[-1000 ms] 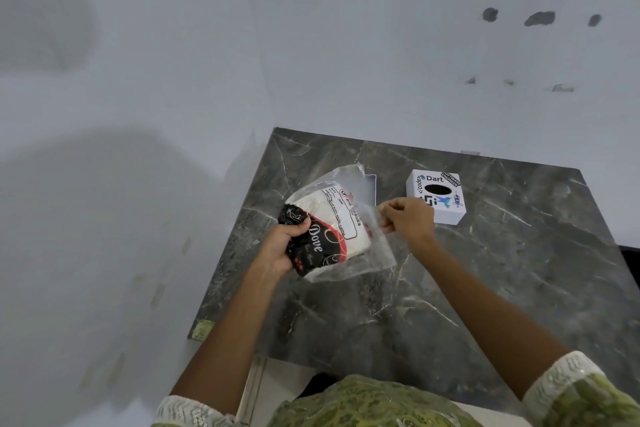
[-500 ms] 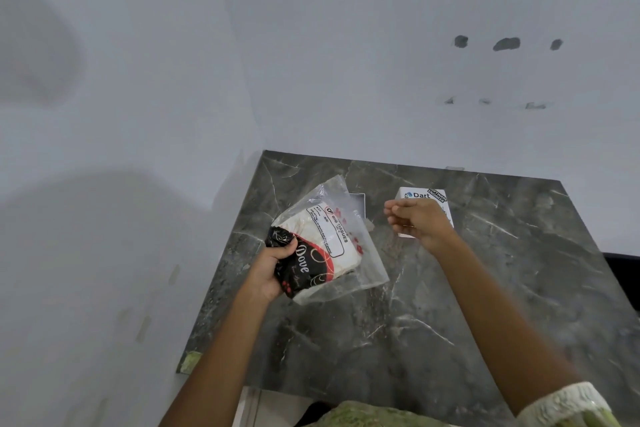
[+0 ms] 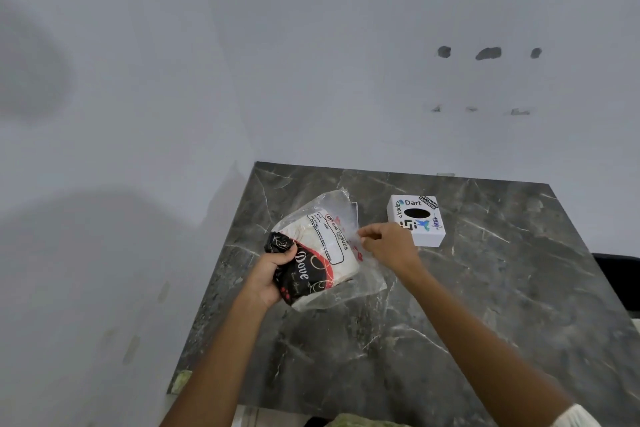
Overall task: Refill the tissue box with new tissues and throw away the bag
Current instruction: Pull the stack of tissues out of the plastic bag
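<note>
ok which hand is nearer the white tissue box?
Right. The right hand pinches the tissue bag beside the white tissue box, overlapping its near-left corner. The left hand grips the bag's far side.

The left hand covers the black end of the tissue pack — its fine print is too small to read. A flat pale thing peeks from behind the bag, mostly hidden. The worktop runs off the bottom and right edges.
</note>
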